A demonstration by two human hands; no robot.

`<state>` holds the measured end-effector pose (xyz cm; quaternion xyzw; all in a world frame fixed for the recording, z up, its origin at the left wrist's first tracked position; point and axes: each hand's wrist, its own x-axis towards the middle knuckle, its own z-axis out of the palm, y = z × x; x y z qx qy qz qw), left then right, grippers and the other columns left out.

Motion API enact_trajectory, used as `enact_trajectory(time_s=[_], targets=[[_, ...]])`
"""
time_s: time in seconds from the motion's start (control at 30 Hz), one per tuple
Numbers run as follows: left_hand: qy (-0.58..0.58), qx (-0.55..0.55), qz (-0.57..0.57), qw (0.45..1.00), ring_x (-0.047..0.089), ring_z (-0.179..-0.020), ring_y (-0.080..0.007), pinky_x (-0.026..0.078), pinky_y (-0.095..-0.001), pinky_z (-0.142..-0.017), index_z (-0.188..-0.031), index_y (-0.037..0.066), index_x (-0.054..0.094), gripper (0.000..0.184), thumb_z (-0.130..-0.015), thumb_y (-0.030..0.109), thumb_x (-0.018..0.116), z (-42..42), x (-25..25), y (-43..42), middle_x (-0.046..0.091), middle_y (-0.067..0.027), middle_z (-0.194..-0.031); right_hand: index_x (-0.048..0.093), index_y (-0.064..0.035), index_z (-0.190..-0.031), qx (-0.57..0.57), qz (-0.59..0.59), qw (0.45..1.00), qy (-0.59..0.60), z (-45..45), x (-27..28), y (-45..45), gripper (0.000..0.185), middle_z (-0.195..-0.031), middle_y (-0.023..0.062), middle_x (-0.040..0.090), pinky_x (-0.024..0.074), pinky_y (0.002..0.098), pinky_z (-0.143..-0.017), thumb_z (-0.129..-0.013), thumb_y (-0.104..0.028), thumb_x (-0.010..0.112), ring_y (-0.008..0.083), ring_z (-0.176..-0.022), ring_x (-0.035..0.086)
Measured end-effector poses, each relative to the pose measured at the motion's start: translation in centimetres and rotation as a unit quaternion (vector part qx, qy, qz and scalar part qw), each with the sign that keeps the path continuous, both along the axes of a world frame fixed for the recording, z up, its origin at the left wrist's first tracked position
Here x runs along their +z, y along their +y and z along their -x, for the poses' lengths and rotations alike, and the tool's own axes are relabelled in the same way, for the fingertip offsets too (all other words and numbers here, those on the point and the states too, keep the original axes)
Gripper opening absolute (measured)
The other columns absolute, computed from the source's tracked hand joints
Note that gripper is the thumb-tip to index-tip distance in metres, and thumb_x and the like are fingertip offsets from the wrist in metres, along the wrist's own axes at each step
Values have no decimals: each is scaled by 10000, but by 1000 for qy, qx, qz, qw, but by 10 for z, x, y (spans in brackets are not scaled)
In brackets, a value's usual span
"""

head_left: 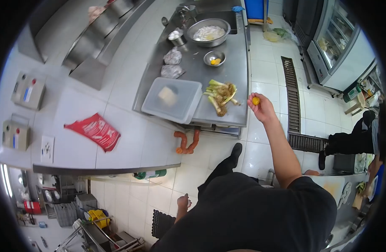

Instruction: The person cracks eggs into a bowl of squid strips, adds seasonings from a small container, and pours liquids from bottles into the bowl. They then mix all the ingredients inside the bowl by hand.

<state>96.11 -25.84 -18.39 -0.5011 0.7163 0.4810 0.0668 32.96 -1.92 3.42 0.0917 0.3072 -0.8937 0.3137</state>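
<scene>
My right hand is held out past the table's right edge, its cupped fingers holding an egg yolk. Low beside my body hangs my left hand, fingers curled; whether anything is in them is too small to see. Nearest the right hand on the steel table lies a bunch of rooted green stalks. Behind it, a small steel bowl contains yellow yolks. A large steel bowl of white, flour-like contents stands near the sink. Left of that, a metal container holds what look like eggs.
A lidded plastic box and wrapped bags occupy the table's left side. A red packet lies on the white counter. Floor drain grates run to the right, near a glass-door fridge. Another person's dark-clothed legs are at far right.
</scene>
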Motion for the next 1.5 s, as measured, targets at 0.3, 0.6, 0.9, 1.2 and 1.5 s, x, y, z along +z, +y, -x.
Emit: enact_trajectory(time_s=[0.3,0.6,0.9,1.2,1.5], targets=[[35,-46,-97,994,672,-701,-236,564,-360,-632,-1002,-20,653,350,-977,327,613,136,14,-60,669,-122,-776,559,34,-1032,-20,-152,987,-52,198,-60,-47,136,-940,118,601,613,350,-813,-979,-86,524,225,-864,639],[-213,43,-236,947,633,-630,-188,551,-329,-542,-907,47,634,202,-918,245,591,380,144,-128,622,-67,-747,610,-16,-996,85,-151,985,4,308,-49,-144,123,-914,88,626,598,326,-782,-964,-127,568,186,-854,643],[-172,137,-253,942,629,-625,-187,517,-333,-527,-910,76,643,180,-905,243,575,484,193,-11,632,-66,-733,565,8,-1365,376,-234,858,258,373,-45,-235,487,-1205,107,666,453,324,-997,-965,-263,628,221,-1164,590],[331,245,-366,834,646,-825,-208,530,-353,-685,-1093,65,562,240,-887,175,619,673,265,88,628,-87,-942,653,-25,-1065,448,-173,838,259,431,-2,-152,273,-866,9,639,518,273,-707,-969,-278,619,86,-809,625],[413,375,-282,781,633,-1027,-277,543,-444,-936,-1223,35,479,381,-859,-39,562,730,215,121,595,-129,-1104,703,-50,-1019,289,-250,628,678,534,-12,-296,208,-952,154,720,546,415,-800,-907,-209,628,310,-891,696]])
